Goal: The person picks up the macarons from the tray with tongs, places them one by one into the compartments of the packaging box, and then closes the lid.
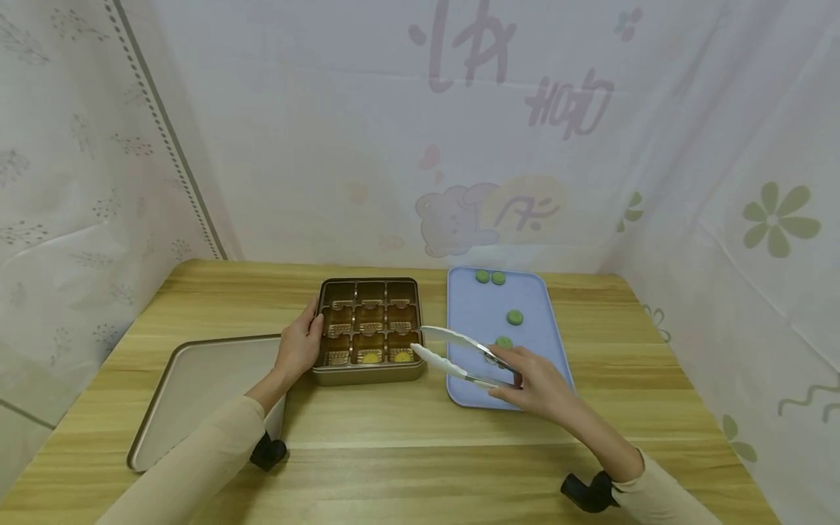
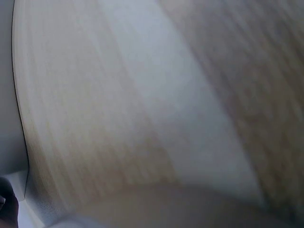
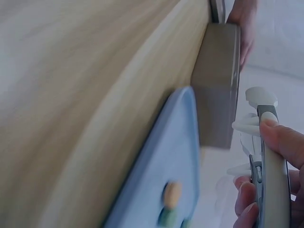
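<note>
My left hand (image 1: 300, 346) holds the left side of a square tin box (image 1: 369, 375), thumb at its rim. A brown plastic insert divides the box into several compartments; yellow pieces (image 1: 370, 358) show in the middle and right compartments of the front row. My right hand (image 1: 541, 386) grips a pair of tongs (image 1: 453, 361) with white tips. The tips stand apart at the box's front right corner, with nothing between them. Under the tongs and right hand lies a light blue tray (image 1: 472, 306) bearing several green round pieces (image 1: 515, 317); the tongs partly hide the nearest ones.
A shallow beige lid or tray (image 1: 210, 394) lies on the wooden table (image 1: 394, 452) at the left, partly under my left forearm. A printed curtain (image 1: 315, 146) stands behind the table and along both sides. In the right wrist view an orange-brown piece (image 3: 172, 194) shows on the blue tray.
</note>
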### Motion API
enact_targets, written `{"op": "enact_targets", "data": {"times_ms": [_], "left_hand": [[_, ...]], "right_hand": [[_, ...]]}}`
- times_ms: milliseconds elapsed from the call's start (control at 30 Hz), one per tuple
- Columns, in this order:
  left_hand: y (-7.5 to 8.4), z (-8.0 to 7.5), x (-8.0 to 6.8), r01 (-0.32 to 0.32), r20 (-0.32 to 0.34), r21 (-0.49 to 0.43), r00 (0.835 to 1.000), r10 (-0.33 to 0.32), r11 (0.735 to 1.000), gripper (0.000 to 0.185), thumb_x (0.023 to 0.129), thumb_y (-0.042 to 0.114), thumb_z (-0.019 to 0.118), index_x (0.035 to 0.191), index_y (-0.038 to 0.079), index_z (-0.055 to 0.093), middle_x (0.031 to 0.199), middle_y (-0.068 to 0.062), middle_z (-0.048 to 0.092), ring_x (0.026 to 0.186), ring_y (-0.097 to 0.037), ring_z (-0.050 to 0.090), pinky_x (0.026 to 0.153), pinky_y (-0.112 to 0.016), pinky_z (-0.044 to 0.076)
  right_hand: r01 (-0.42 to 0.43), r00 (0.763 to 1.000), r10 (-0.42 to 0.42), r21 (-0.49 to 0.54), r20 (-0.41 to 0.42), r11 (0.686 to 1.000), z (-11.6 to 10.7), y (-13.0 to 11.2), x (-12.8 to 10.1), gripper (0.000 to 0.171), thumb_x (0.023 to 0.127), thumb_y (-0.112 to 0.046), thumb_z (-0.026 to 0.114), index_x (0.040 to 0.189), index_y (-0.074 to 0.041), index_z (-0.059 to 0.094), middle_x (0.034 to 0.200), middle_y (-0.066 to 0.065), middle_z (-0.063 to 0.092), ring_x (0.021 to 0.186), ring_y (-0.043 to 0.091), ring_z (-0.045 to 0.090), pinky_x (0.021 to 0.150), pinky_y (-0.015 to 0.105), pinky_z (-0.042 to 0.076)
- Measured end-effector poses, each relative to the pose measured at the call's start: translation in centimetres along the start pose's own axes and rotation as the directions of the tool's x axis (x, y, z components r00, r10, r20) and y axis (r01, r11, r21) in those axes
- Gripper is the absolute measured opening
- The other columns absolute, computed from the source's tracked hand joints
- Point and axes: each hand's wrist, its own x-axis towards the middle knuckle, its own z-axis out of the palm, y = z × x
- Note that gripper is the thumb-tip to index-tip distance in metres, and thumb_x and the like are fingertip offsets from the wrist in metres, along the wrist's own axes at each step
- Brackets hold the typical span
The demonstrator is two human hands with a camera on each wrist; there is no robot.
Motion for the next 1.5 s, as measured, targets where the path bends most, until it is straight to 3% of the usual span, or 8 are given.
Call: {"op": "enact_targets", "data": {"times_ms": [300,567,933,1167,1500], "left_hand": [[0.0,-0.2,0.1,0.006,0.004,0.01,1.0,-0.006,1.0,0.052,0.108,0.018,0.03,0.156,0.001,0.017,0.159,-0.023,0.023,0.145,-0.042,0.029,0.118,-0.054,0.029],[-0.1,-0.2,0.2,0.023,0.006,0.011,1.0,-0.023,1.0,0.053,0.108,0.02,0.03,0.156,0.003,0.017,0.16,-0.021,0.022,0.145,-0.042,0.028,0.118,-0.054,0.028],[0.1,-0.1,0.0,0.012,0.003,0.001,1.0,-0.012,1.0,0.052,0.108,0.018,0.031,0.156,0.001,0.018,0.159,-0.022,0.024,0.144,-0.042,0.029,0.118,-0.054,0.029],[0.1,-0.2,0.0,0.013,0.003,0.013,1.0,-0.013,1.0,0.052,0.108,0.018,0.03,0.156,0.001,0.018,0.159,-0.022,0.024,0.144,-0.042,0.03,0.118,-0.054,0.029],[0.1,-0.1,0.0,0.012,0.005,0.01,1.0,-0.012,1.0,0.052,0.108,0.019,0.03,0.156,0.001,0.017,0.159,-0.022,0.023,0.145,-0.042,0.029,0.118,-0.054,0.028]], "right_hand": [[-0.126,0.992,0.125,-0.028,-0.024,0.992,-2.2,3.6,-5.0,0.061,0.079,-0.015,0.08,0.132,0.005,0.057,0.079,0.004,0.058,0.059,-0.005,0.035,0.048,0.017,0.036],[-0.163,0.985,0.158,-0.075,-0.067,0.984,-2.9,5.0,-7.4,0.06,0.079,-0.016,0.08,0.129,0.008,0.058,0.093,0.013,0.065,0.059,-0.007,0.036,0.046,0.017,0.036],[-0.178,0.983,0.174,-0.078,-0.058,0.981,-2.6,5.7,-8.1,0.057,0.076,-0.01,0.082,0.126,0.008,0.06,0.098,0.02,0.067,0.058,-0.007,0.038,0.046,0.016,0.038],[-0.233,0.972,0.231,-0.093,-0.035,0.968,-2.3,5.8,-8.1,0.059,0.078,-0.017,0.082,0.127,0.007,0.06,0.088,0.009,0.064,0.057,-0.004,0.037,0.047,0.018,0.035],[-0.27,0.963,0.27,-0.113,-0.021,0.956,-2.0,6.0,-7.6,0.061,0.078,-0.019,0.082,0.128,0.007,0.059,0.09,0.01,0.067,0.06,-0.002,0.039,0.05,0.018,0.035]]}}
